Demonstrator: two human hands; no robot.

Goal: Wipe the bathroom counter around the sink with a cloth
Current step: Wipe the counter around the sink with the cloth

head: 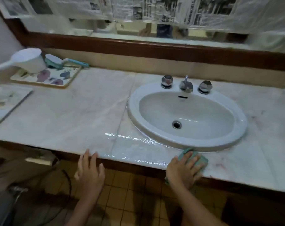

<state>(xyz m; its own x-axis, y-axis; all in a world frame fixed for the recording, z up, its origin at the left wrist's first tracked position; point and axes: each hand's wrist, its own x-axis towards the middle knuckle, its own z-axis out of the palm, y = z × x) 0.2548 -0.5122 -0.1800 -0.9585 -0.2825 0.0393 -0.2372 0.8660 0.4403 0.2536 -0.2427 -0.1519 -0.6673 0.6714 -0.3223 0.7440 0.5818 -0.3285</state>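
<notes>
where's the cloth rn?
Head view, lower right: the cloth lies at the counter front edge, just in front of the sink near rim, under the right hand.

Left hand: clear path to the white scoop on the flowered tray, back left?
Probably yes. The left hand rests open on the front edge of the counter, holding nothing; only bare surface lies between it and the white scoop on the tray. The scoop sits far back, so expect a stretch.

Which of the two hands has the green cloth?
The right hand: it presses the green cloth on the counter in front of the sink. The left hand just touches the counter's edge, holding nothing.
</notes>
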